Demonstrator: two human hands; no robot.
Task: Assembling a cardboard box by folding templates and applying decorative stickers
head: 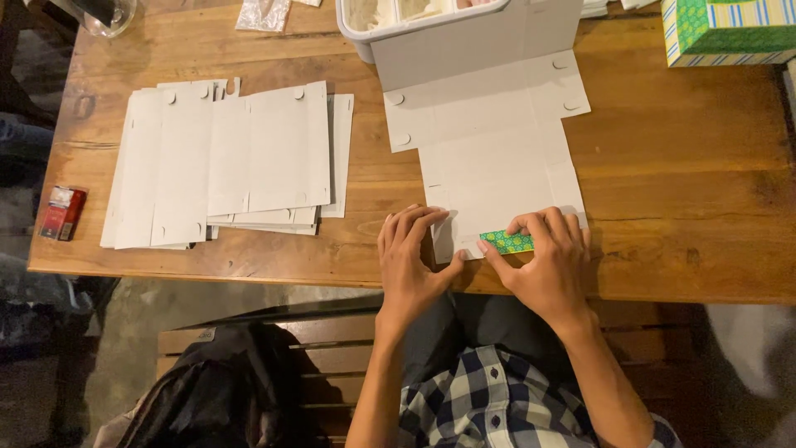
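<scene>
Relative to the wooden table (663, 166): flat white carton blank (489, 158) lay at near-centre edge, its green-patterned flap (506, 242) folded up; stack of white blanks (224, 162) lay left; small red pack (63, 212) sat far left; green-and-striped box (730, 29) stood at far-right corner.

Flat box blank (489, 158): plain off-white/pale grey inside face, no print. Its folded-up flap (507, 241): bright green w/ darker green dotted floral-type pattern. Stack of flat blanks (224, 162): same plain off-white, no pattern. Tabletop (688, 166): warm mid-brown wood, darker grain streaks + a few knots. Finished box (730, 29), far corner: green patterned panels, yellow band, blue-and-white stripes. Plastic tub (423, 21): white/pale grey. Small pack (63, 212) near the tabletop edge: red w/ white and grey. Shirt (497, 398): navy + white check. Bench slats (332, 365): mid-brown wood. Bag (215, 390) on bench: black.
</scene>
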